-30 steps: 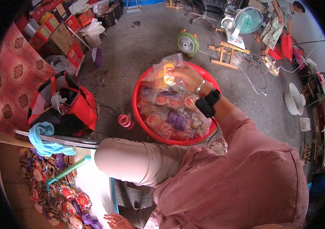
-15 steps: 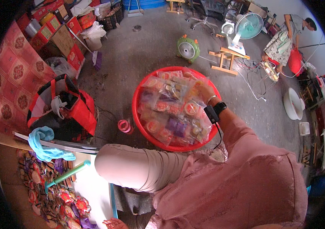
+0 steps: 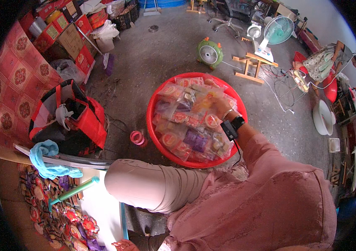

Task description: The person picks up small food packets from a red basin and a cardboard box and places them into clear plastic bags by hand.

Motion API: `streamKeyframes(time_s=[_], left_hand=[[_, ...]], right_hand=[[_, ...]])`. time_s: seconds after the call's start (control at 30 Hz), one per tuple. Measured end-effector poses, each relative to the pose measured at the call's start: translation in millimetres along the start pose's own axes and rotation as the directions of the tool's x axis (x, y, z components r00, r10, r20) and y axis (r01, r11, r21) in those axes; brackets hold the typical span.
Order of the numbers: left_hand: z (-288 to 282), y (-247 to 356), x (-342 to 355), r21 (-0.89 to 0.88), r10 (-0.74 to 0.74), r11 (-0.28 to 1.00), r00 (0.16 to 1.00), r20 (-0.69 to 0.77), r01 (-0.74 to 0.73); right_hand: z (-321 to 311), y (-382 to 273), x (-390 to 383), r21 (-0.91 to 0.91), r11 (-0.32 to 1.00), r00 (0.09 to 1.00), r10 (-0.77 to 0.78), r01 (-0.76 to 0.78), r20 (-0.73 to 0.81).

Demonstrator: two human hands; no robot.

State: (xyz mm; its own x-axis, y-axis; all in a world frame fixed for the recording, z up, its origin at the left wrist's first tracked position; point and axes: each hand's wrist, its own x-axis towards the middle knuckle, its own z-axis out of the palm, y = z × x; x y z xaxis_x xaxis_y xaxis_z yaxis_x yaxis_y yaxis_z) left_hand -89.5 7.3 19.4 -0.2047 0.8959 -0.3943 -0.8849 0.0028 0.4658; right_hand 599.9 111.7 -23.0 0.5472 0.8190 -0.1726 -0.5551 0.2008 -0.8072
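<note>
A red round basin (image 3: 149, 121) on the floor is heaped with clear plastic packets (image 3: 178, 119) holding red, yellow and purple pieces. My right hand (image 3: 220, 108), with a bangle and a black watch at the wrist, reaches into the heap's far right part. Its fingers are closed on a clear plastic packet (image 3: 204, 103) with yellowish contents, though the fingertips are partly hidden. My left hand (image 3: 125, 246) shows only in part at the lower edge, fingers extended with nothing in them, beside a brightly lit white surface (image 3: 102, 205).
Colourful flower-shaped pieces (image 3: 75, 215) lie left of the lit surface, near a green-handled tool (image 3: 75, 191) and a blue cloth (image 3: 46, 157). A red-black bag (image 3: 90, 129) and pink cup (image 3: 137, 137) stand left. Beyond are a green fan (image 3: 209, 53), cables and a bending person (image 3: 322, 67).
My right hand has moved slightly left and nearer over the packets. My left hand stays at the lower edge. The person at the far right has bent lower.
</note>
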Motion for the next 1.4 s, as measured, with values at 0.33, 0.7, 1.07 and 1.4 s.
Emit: streamKeyframes(time_s=[0.33,0.7,1.07,1.4], left_hand=[[2,-2,3,0.034,0.029,0.999,0.996,-0.082,-0.027],[15,-9,-2,0.004,0.06,0.998,0.979,-0.194,-0.06],[-5,-2,1,0.011,0.026,1.0,0.999,-0.047,-0.025],[1,-3,1,0.055,0.045,0.998,0.99,-0.135,-0.038]], right_hand=[[-2,71,-7,0.0,0.884,0.863,0.456,-0.467,-0.22],[-93,125,28,-0.981,-0.182,0.993,0.107,0.071,0.052],[-89,138,36,-0.81,-0.475,0.939,0.189,0.344,0.288],[-93,155,55,-0.953,-0.211,0.974,0.115,0.218,0.197]])
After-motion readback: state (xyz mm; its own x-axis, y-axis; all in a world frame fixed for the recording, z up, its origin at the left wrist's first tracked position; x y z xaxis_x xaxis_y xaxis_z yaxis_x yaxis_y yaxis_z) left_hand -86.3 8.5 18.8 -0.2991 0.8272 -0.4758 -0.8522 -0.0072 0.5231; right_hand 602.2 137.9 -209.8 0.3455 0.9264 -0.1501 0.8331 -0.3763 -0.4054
